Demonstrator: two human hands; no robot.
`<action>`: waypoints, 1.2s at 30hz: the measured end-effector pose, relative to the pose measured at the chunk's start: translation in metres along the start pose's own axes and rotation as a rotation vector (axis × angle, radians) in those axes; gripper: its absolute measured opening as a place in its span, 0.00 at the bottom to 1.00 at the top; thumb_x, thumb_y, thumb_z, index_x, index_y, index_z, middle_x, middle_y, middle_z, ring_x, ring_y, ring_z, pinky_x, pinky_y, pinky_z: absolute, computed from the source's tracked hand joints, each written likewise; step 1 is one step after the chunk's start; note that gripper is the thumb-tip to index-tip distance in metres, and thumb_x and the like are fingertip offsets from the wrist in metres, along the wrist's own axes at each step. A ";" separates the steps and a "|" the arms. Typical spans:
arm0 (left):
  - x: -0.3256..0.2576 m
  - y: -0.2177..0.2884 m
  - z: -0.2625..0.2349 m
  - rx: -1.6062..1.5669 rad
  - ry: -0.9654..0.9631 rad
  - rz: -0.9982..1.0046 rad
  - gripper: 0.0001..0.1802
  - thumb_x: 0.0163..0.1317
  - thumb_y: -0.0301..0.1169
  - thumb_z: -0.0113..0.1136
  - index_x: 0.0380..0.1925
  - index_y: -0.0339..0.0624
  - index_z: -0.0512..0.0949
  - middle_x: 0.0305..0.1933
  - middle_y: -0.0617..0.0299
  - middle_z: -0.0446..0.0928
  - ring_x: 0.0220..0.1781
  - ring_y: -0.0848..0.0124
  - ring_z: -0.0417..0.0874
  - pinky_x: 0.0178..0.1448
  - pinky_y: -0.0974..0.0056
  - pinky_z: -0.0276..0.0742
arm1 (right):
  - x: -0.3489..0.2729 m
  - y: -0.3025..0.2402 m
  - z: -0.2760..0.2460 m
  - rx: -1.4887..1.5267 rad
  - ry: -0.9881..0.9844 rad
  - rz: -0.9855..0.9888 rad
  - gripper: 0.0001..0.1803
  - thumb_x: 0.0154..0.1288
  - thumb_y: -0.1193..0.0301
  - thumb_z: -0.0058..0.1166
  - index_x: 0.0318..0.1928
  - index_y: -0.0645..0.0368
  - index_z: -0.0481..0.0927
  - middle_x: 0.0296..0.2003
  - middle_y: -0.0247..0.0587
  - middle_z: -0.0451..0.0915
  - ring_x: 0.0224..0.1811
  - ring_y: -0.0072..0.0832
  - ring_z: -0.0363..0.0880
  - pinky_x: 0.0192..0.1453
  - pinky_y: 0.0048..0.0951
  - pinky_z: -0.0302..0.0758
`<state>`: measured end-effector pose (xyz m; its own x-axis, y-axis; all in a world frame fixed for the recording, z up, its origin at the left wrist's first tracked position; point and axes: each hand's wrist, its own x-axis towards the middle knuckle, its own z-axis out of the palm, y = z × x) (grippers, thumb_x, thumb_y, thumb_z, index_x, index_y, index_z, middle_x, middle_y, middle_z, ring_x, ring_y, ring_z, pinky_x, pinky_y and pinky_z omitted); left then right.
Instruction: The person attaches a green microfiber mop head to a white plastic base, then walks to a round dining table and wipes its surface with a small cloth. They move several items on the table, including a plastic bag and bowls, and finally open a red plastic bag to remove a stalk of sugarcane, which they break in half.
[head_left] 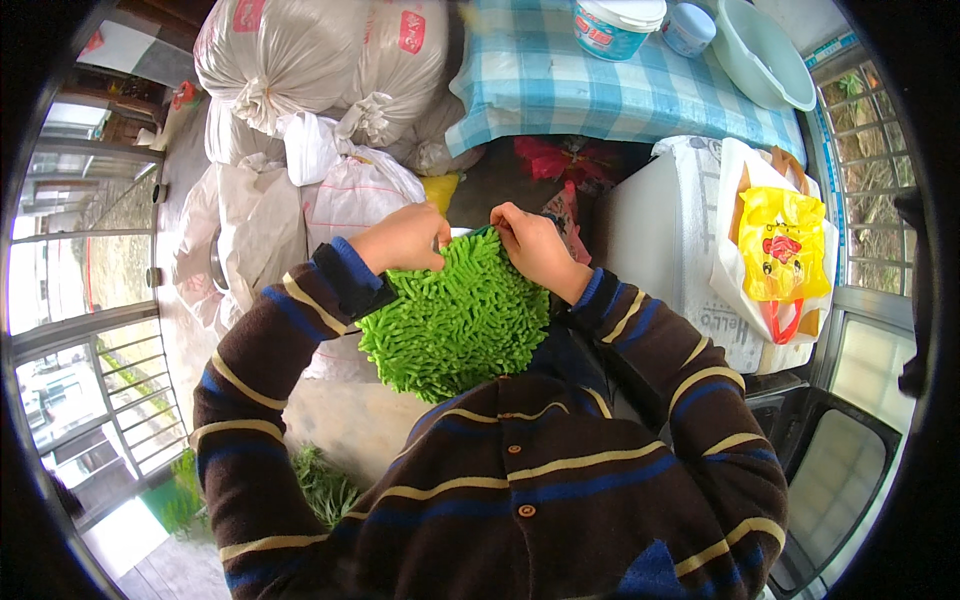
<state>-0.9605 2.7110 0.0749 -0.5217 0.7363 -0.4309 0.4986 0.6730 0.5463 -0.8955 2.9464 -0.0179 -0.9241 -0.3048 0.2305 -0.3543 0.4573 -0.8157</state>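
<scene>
A bright green chenille cleaning cloth [455,325] with a shaggy, noodle-like pile hangs in front of my body at the middle of the view. At its upper left edge is my left hand [405,240], fingers closed on the rim. My right hand [542,250] pinches the upper right edge between thumb and fingers. A dark strip shows along the top edge between the hands. The cloth's back is hidden, so I cannot tell whether it is a mitt or a mop cover.
Stuffed white sacks [310,60] are piled at the far left. Beyond my hands stands a table with a blue checked cover [520,80], bearing a white-lidded tub [612,35] and a pale basin [762,60]. A wrapped box [650,225] and a yellow bag [785,245] stand at right.
</scene>
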 end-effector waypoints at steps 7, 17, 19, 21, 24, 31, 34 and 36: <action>-0.002 0.012 0.008 -0.071 0.354 -0.099 0.12 0.52 0.24 0.66 0.37 0.36 0.78 0.38 0.48 0.78 0.42 0.51 0.82 0.48 0.55 0.77 | 0.010 0.001 -0.014 0.089 -0.054 0.061 0.07 0.63 0.79 0.54 0.41 0.60 0.79 0.28 0.54 0.81 0.33 0.52 0.82 0.36 0.49 0.76; 0.018 -0.022 0.000 -0.154 0.184 -0.210 0.09 0.61 0.23 0.58 0.41 0.34 0.78 0.31 0.52 0.83 0.33 0.59 0.84 0.42 0.60 0.79 | 0.016 0.021 -0.015 0.193 -0.303 0.160 0.12 0.65 0.80 0.51 0.49 0.63 0.81 0.31 0.44 0.83 0.33 0.34 0.83 0.40 0.33 0.77; 0.024 -0.037 -0.002 -0.257 0.017 -0.243 0.10 0.63 0.24 0.57 0.44 0.34 0.79 0.34 0.56 0.84 0.36 0.65 0.83 0.44 0.62 0.78 | 0.022 0.032 -0.013 0.409 -0.437 0.276 0.12 0.69 0.79 0.49 0.50 0.62 0.81 0.34 0.34 0.84 0.36 0.23 0.81 0.41 0.29 0.76; 0.029 -0.051 -0.005 -0.418 -0.172 -0.246 0.12 0.65 0.25 0.55 0.47 0.35 0.79 0.38 0.61 0.83 0.41 0.71 0.82 0.48 0.65 0.77 | 0.023 0.039 -0.012 0.609 -0.575 0.363 0.11 0.72 0.75 0.49 0.50 0.60 0.81 0.34 0.29 0.81 0.34 0.18 0.76 0.38 0.26 0.73; 0.032 -0.058 -0.003 -0.669 -0.364 -0.255 0.14 0.69 0.29 0.54 0.51 0.35 0.78 0.44 0.64 0.81 0.48 0.76 0.77 0.53 0.67 0.75 | 0.019 0.040 -0.009 0.726 -0.644 0.474 0.14 0.77 0.72 0.45 0.56 0.57 0.80 0.34 0.22 0.77 0.32 0.14 0.71 0.36 0.21 0.70; -0.048 -0.038 -0.028 -0.724 -0.151 -0.430 0.28 0.75 0.54 0.48 0.61 0.43 0.74 0.52 0.64 0.77 0.49 0.74 0.75 0.45 0.69 0.76 | -0.015 0.035 -0.031 0.581 -0.464 0.637 0.22 0.76 0.58 0.55 0.55 0.66 0.78 0.35 0.33 0.77 0.34 0.19 0.74 0.40 0.26 0.75; -0.096 -0.013 -0.011 -0.809 -0.003 -0.409 0.27 0.71 0.46 0.61 0.62 0.40 0.71 0.54 0.60 0.77 0.52 0.73 0.78 0.45 0.66 0.81 | -0.040 0.032 -0.042 0.487 -0.402 0.395 0.27 0.69 0.58 0.65 0.54 0.71 0.77 0.37 0.37 0.78 0.38 0.22 0.77 0.46 0.27 0.78; -0.114 -0.002 0.006 -0.835 0.055 -0.428 0.29 0.68 0.40 0.66 0.63 0.40 0.69 0.54 0.59 0.78 0.51 0.73 0.80 0.45 0.65 0.82 | -0.045 0.035 -0.043 0.341 -0.424 0.502 0.32 0.62 0.61 0.71 0.55 0.74 0.76 0.45 0.45 0.82 0.47 0.28 0.81 0.53 0.30 0.78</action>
<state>-0.8977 2.6264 0.1185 -0.5881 0.4195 -0.6915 -0.3897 0.6022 0.6968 -0.8727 3.0118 -0.0335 -0.8043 -0.4549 -0.3823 0.2248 0.3626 -0.9044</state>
